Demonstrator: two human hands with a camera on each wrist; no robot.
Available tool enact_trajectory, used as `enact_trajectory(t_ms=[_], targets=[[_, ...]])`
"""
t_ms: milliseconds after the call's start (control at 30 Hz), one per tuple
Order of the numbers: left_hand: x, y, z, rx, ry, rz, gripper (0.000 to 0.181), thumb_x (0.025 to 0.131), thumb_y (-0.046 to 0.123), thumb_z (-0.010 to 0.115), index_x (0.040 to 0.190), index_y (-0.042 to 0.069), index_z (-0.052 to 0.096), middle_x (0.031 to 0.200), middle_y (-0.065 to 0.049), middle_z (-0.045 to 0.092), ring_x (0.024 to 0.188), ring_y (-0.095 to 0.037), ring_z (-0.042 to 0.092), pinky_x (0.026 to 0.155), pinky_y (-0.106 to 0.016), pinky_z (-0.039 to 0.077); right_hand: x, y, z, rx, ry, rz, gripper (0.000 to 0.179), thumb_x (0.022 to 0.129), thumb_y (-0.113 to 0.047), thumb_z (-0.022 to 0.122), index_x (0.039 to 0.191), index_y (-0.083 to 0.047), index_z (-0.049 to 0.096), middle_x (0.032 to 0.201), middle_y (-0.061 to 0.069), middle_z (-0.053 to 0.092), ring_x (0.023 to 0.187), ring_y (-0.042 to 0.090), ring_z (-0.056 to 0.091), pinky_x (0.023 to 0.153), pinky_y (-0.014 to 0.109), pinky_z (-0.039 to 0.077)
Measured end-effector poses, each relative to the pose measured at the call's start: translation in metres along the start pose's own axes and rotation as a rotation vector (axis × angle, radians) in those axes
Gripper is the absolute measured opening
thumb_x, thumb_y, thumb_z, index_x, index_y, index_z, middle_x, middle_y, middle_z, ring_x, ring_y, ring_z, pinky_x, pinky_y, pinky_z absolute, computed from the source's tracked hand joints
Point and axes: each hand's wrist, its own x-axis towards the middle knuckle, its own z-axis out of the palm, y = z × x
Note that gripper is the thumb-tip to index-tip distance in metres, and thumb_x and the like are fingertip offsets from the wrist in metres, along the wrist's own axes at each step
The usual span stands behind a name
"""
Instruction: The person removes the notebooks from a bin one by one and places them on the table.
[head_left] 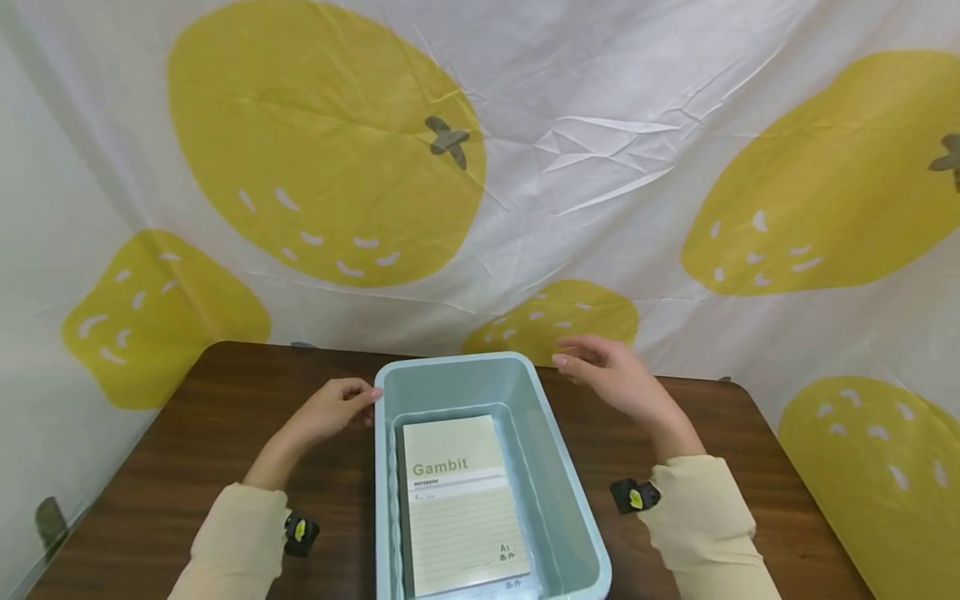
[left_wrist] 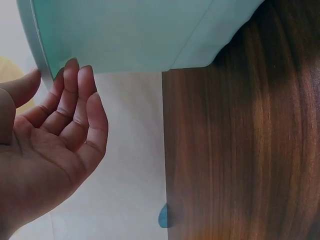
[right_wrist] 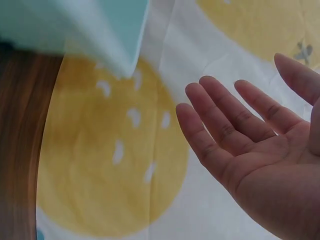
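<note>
A pale blue-green plastic bin (head_left: 566, 467) stands on the wooden table. Inside it lies a cream notebook (head_left: 457, 517) with "Gambit" on its cover, and the edge of another shows under its lower end. At the bin's far left corner, my left hand (head_left: 341, 408) pinches the rim, thumb on top and bent fingers below along the outer wall; the left wrist view shows this hand (left_wrist: 60, 130) with the rim between thumb and fingertips. My right hand (head_left: 618, 375) is apart from the bin, raised off its far right corner. Its fingers (right_wrist: 220, 122) are spread loosely, and the palm holds nothing.
A dark brown wooden table (head_left: 180, 467) bears the bin. Close behind its far edge hangs a white cloth (head_left: 585, 183) printed with large yellow fruit. Black camera straps (head_left: 302, 533) are on both wrists, by the cream sleeves (head_left: 236, 533).
</note>
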Motion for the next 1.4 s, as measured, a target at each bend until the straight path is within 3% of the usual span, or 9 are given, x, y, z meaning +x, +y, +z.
enact_trajectory(t_ms=[200,500,700,900,1400], targets=[[0.002,0.000,0.000,0.026,0.008,-0.011,0.027,0.095,0.018,0.050,0.092,-0.007,0.061,0.077,-0.013,0.059,0.071,-0.021,0.058,0.068,-0.041,0.050,0.019,-0.017,0.025,0.137,-0.070,-0.007,0.040,0.090,-0.021,0.058,0.123,0.001,0.052,0.111,0.018,0.060,0.101,0.034,0.056,0.083,0.041,0.048],[0.002,0.000,0.001,0.024,0.007,-0.033,0.029,0.095,0.020,0.050,0.091,-0.006,0.061,0.077,-0.011,0.059,0.071,-0.020,0.058,0.068,-0.040,0.051,0.040,-0.010,0.070,0.240,-0.165,0.027,0.032,0.091,-0.013,0.056,0.117,0.005,0.054,0.104,0.018,0.063,0.095,0.033,0.059,0.078,0.037,0.050],[0.002,-0.001,0.002,0.016,0.009,-0.041,0.029,0.095,0.020,0.049,0.092,-0.007,0.060,0.076,-0.008,0.058,0.070,-0.018,0.057,0.069,-0.039,0.050,0.049,-0.001,0.096,0.284,-0.174,0.093,0.028,0.090,-0.010,0.055,0.113,0.007,0.056,0.100,0.019,0.064,0.091,0.033,0.061,0.077,0.041,0.050],[0.001,-0.001,0.002,0.009,0.015,-0.055,0.029,0.095,0.021,0.049,0.093,-0.007,0.060,0.077,-0.009,0.058,0.070,-0.017,0.056,0.068,-0.036,0.050,0.057,0.005,0.119,0.264,-0.175,0.131,0.028,0.091,-0.010,0.055,0.112,0.008,0.056,0.097,0.016,0.065,0.089,0.032,0.062,0.072,0.036,0.052],[0.001,-0.001,0.003,0.015,0.023,-0.052,0.029,0.096,0.020,0.049,0.094,-0.007,0.060,0.080,-0.015,0.059,0.072,-0.021,0.057,0.070,-0.039,0.050,0.071,0.036,0.158,0.323,-0.155,0.225,0.022,0.087,-0.003,0.056,0.105,0.010,0.058,0.091,0.016,0.064,0.082,0.025,0.061,0.072,0.036,0.051]])
